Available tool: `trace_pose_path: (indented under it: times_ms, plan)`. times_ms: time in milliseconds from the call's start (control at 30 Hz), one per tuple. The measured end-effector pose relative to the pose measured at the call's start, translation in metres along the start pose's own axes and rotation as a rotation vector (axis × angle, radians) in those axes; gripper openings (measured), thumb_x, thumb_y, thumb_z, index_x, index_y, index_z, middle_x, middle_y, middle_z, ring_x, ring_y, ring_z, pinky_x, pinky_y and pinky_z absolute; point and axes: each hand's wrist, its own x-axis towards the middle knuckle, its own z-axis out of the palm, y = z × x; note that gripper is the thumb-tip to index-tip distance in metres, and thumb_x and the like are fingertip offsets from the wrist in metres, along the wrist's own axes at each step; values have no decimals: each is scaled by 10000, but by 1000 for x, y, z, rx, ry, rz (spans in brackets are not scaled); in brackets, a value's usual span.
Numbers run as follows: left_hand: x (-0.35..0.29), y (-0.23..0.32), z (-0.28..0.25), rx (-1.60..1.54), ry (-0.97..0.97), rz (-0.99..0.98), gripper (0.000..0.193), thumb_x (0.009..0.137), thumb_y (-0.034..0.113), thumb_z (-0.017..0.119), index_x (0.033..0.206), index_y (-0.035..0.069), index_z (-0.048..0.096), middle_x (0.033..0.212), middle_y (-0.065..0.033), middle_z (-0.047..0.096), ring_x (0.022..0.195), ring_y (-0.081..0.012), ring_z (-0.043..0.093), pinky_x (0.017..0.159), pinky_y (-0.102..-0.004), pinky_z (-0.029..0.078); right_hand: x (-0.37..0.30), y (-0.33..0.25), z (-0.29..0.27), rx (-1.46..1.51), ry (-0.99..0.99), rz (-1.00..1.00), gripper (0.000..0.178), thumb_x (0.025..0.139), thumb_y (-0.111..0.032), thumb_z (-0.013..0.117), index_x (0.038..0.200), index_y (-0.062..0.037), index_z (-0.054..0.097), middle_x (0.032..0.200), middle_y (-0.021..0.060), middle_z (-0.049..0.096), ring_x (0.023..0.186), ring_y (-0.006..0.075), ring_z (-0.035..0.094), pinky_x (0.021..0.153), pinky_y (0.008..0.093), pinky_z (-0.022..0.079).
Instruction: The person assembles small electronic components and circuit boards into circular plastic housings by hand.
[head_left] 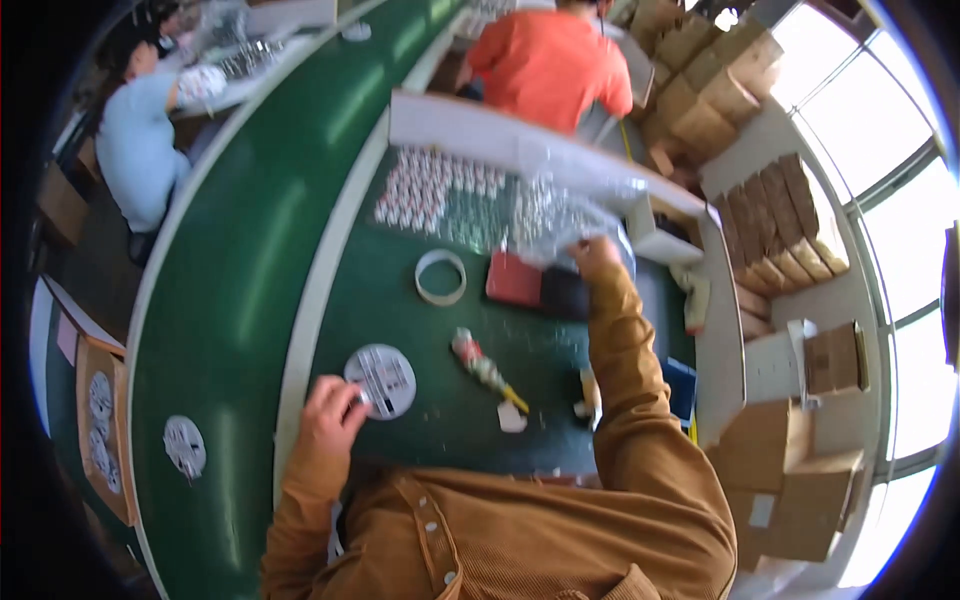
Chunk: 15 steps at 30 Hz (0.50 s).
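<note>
On the green bench, a round white disc (384,378) with grey and dark markings lies in front of me. My left hand (333,412) is closed at its lower left edge, and a small dark thing shows at the fingertips, too small to name. Stretched far forward, my right hand (598,257) is closed at the edge of a clear plastic bag (560,222) of small shiny parts. What its fingers pinch, if anything, cannot be made out. Below that hand lies a red and black box-like item (520,283).
Rows of small white-and-red parts (415,190) stand beside the bag. A tape roll (440,277), a wrapped tool with a yellow tip (485,368) and a white scrap (511,417) lie nearer. Another disc (185,447) rests on the green conveyor (225,290). Two people sit beyond.
</note>
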Motion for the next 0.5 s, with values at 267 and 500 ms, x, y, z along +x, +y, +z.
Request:
trace_pose_path:
  times_ms: [267, 500]
  plan:
    - [-15, 6, 10, -15, 98, 13, 278, 811, -5, 808, 1073, 35, 724, 1057, -82, 639, 797, -235, 609, 721, -324, 528, 33, -32, 47, 19, 34, -118, 390, 947, -306, 662, 1198, -31, 779, 1197, 164, 786, 1089, 380, 730, 966, 449, 578]
    - [-7, 11, 14, -23, 105, -3, 271, 824, 7, 811, 1078, 31, 719, 1060, -92, 636, 814, -234, 609, 731, -324, 526, -52, -31, -18, 549, -18, 29, 274, 913, -117, 764, 1169, -18, 776, 966, 114, 776, 858, 196, 712, 788, 298, 586]
